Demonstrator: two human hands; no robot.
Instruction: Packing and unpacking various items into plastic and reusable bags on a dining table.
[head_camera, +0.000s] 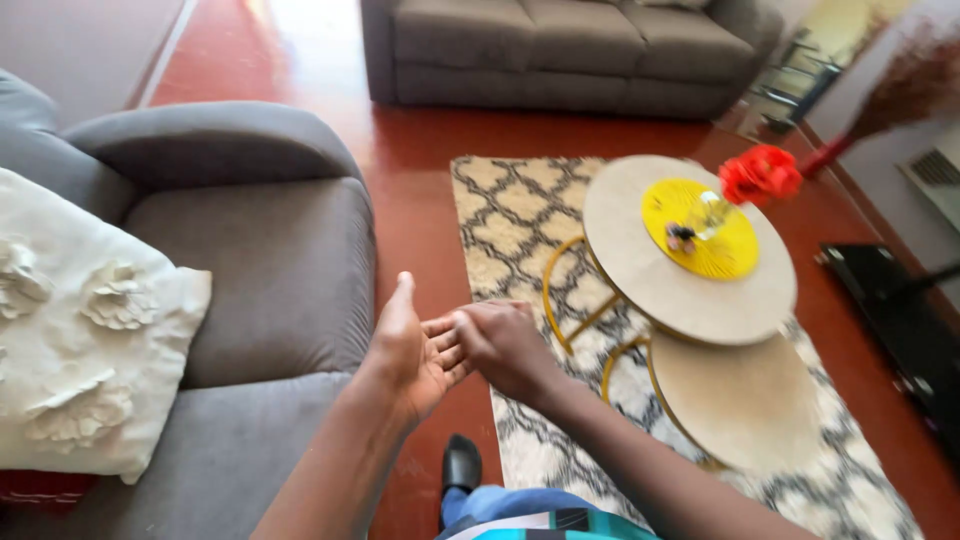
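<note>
Both forearms rise from the bottom edge of the view, above a blue knee and a black shoe (461, 464) planted on the red floor (420, 150). They meet over the strip of floor between the grey sofa (270, 270) on the person's left and the patterned rug (520, 210) on the right.

Going from big to small: that near sofa fills the left side, its rounded arm well clear of the hands, with a cream embossed cushion (90, 330) leaning on its seat. A second grey sofa (560, 50) stands across the room at the top. On the rug stand two round nesting tables: the upper table (640, 270) carries a yellow mat (730, 255) with a glass vase of red flowers (760, 175), and the lower table (740, 400) sits tucked partly under it, nearer the person.

The left hand (410, 350) is open, palm turned inward and thumb up. The right hand (505, 345) is curled loosely, fingertips pressed into that palm. The two are together and touching, and neither seems to grip anything, though a small item between them could be hidden. Nothing on sofa or tables looks disturbed, so any handling appears yet to begin.

Open room lies ahead along the floor strip; the upper table's rim is the nearest hard edge, just right of the right hand.
</note>
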